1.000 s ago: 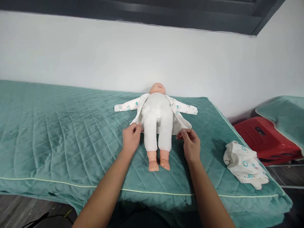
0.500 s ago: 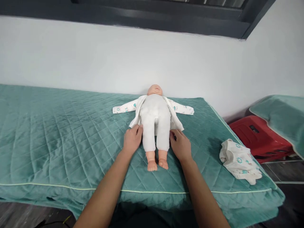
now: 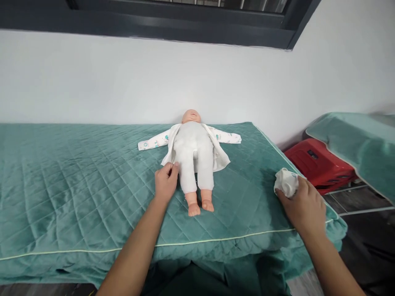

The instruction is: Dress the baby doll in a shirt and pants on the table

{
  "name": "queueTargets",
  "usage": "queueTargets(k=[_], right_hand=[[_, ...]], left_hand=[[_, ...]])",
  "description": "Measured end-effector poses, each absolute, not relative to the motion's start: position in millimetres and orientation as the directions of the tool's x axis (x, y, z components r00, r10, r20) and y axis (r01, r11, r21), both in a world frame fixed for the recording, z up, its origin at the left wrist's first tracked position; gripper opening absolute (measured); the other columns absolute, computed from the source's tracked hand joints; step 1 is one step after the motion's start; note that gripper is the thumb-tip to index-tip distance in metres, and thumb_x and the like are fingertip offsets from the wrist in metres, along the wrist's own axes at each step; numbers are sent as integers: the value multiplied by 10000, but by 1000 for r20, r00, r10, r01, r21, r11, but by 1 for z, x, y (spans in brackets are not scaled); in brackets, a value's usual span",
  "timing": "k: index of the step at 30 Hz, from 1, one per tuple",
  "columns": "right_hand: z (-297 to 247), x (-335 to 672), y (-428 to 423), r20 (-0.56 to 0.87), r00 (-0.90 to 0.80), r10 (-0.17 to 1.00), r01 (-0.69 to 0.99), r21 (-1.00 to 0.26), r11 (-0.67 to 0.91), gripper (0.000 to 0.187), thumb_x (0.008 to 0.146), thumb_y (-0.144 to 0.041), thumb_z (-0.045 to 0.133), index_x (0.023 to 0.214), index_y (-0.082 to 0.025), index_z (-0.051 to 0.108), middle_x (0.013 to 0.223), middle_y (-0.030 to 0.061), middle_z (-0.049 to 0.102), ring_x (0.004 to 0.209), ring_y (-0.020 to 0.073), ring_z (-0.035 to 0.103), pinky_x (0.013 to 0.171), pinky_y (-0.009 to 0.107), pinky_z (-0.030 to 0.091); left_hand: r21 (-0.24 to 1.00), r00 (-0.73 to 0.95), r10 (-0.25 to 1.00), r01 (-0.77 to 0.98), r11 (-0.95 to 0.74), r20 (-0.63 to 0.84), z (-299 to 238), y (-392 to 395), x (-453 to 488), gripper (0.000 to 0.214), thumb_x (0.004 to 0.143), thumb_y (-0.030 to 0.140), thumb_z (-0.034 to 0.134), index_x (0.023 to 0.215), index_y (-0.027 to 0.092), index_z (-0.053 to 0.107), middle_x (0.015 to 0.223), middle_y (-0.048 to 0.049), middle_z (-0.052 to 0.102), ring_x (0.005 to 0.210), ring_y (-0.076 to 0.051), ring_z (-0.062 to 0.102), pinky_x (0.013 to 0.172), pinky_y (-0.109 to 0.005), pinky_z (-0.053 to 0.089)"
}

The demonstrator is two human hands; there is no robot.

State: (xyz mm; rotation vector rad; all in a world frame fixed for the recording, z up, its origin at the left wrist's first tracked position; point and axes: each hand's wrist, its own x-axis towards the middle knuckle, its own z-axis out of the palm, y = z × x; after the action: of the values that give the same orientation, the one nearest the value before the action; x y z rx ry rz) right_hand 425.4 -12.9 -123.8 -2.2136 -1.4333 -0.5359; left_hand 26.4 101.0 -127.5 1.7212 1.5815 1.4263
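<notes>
A baby doll (image 3: 188,142) with a white cloth body lies on its back, its bare feet towards me. It wears a white printed baby shirt (image 3: 220,158) that hangs open at the front, both sleeves spread sideways. My left hand (image 3: 166,181) is closed beside the doll's thigh, thumb and forefinger pinching the shirt's lower hem. Over at the right, my right hand (image 3: 305,205) grips a bunched white printed baby garment (image 3: 286,182) on the bed. The hand covers most of that garment.
A green quilted bed cover (image 3: 77,185) lies under everything, its piped edge close to me. Behind it rises a white wall (image 3: 123,78) below a dark window frame (image 3: 154,24). Past the bed's right side are a red plastic thing (image 3: 321,162) and another green cover (image 3: 354,139).
My right hand has left the shirt's hem by the doll's leg and moved right onto the bunched garment. My left hand stays at the hem. The view has shifted right.
</notes>
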Motion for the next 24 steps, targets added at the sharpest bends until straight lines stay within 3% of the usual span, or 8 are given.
queueTargets(k=[4, 8, 11, 13, 16, 19, 21, 24], right_hand=[[-112, 451, -19, 382, 362, 850, 921, -286, -263, 503, 849, -481, 495, 1257, -211, 611, 1217, 215, 663, 1151, 432, 612, 947, 590, 472], [-81, 415, -3, 190, 403, 895, 714, -677, -178, 295, 788, -448, 630, 1022, -277, 686, 954, 92, 734, 877, 314, 670, 805, 466, 503], [-50, 360, 14, 73, 296, 952, 382, -923, -48, 352, 739, -469, 742, 958, -197, 704, 914, 59, 747, 803, 256, 666, 764, 402, 516], [-30, 322, 23, 74, 180, 981, 156, -987, 46, 356, 751, -456, 769, 977, -188, 704, 900, 47, 745, 810, 233, 671, 736, 354, 526], [-1, 275, 31, 77, 107, 991, -72, -994, 85, 321, 784, -435, 769, 987, -198, 696, 848, 17, 722, 766, 193, 664, 658, 291, 523], [21, 243, 34, 53, -6, 999, -173, -984, 51, 301, 836, -434, 733, 1023, -201, 695, 881, 25, 726, 760, 169, 668, 649, 270, 542], [31, 232, 39, 42, -71, 997, -200, -979, 27, 297, 860, -423, 713, 1056, -201, 695, 907, 40, 733, 776, 170, 683, 679, 284, 569], [40, 230, 49, 83, -78, 994, -170, -983, 69, 322, 881, -441, 686, 1091, -197, 684, 965, 67, 740, 841, 207, 705, 731, 335, 598]], left_hand=[[797, -109, 886, 497, -344, 451, -98, 88, 31, 433, 959, 369, 504, 561, 203, 463, 512, 38, 476, 526, -108, 440, 600, -267, 360], [807, 162, 913, 428, -407, 375, -53, 72, 53, 341, 954, 389, 543, 670, 202, 577, 590, 28, 572, 589, -128, 534, 634, -266, 417], [820, 425, 847, 325, -472, 319, -34, 57, 75, 184, 926, 380, 611, 995, 223, 678, 976, -23, 721, 890, -179, 663, 805, -285, 507], [804, 505, 786, 263, -533, 356, -31, 47, 82, 419, 879, 382, 690, 1271, 262, 605, 1318, -65, 639, 1195, -232, 614, 1011, -344, 495], [791, 413, 804, 258, -554, 428, -33, 33, 76, 784, 820, 369, 763, 1500, 304, 380, 1566, -99, 409, 1466, -291, 395, 1197, -441, 372], [793, 280, 849, 314, -522, 448, -33, 27, 55, 1021, 751, 319, 815, 1576, 306, 212, 1639, -120, 270, 1532, -320, 275, 1225, -477, 334], [794, 204, 858, 326, -513, 471, -30, 27, 41, 981, 750, 259, 788, 1567, 290, 246, 1629, -121, 298, 1523, -315, 295, 1224, -472, 336], [876, 76, 905, 230, -424, 418, -19, 31, 22, 670, 773, 218, 719, 1407, 243, 504, 1473, -100, 534, 1384, -294, 497, 1164, -439, 417]])
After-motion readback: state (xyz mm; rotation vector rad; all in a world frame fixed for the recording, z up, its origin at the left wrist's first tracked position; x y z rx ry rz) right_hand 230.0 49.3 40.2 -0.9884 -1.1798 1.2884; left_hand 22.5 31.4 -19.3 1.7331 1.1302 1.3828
